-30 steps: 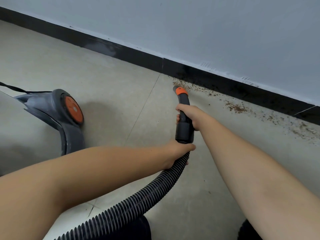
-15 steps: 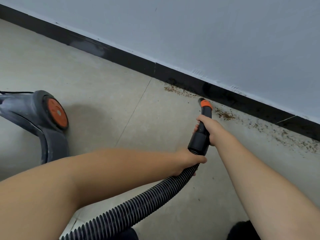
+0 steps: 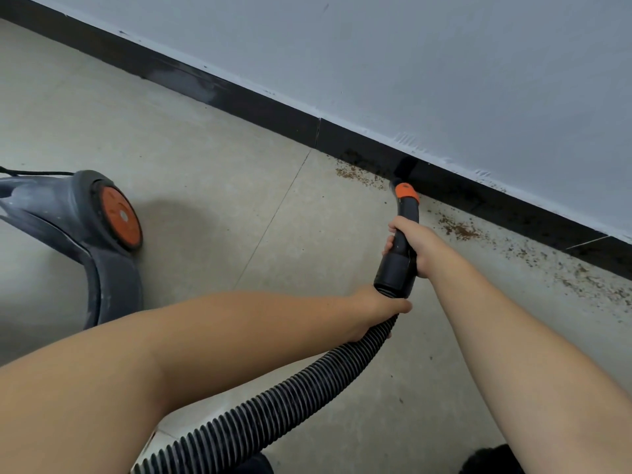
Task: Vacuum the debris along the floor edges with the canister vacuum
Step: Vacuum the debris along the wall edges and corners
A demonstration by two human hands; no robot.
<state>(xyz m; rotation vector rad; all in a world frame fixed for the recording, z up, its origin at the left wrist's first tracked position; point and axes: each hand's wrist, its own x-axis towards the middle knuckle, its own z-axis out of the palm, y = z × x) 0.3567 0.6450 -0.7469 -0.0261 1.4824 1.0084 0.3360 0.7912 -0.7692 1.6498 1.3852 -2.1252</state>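
Black ribbed hose [image 3: 273,405], orange-collared nozzle [image 3: 406,213]

canister vacuum [image 3: 85,241] cut off at left edge, hose [image 3: 273,405] leaving bottom edge, nozzle tip blurred

Head view: looks steeply down, close over floor [image 3: 212,172].
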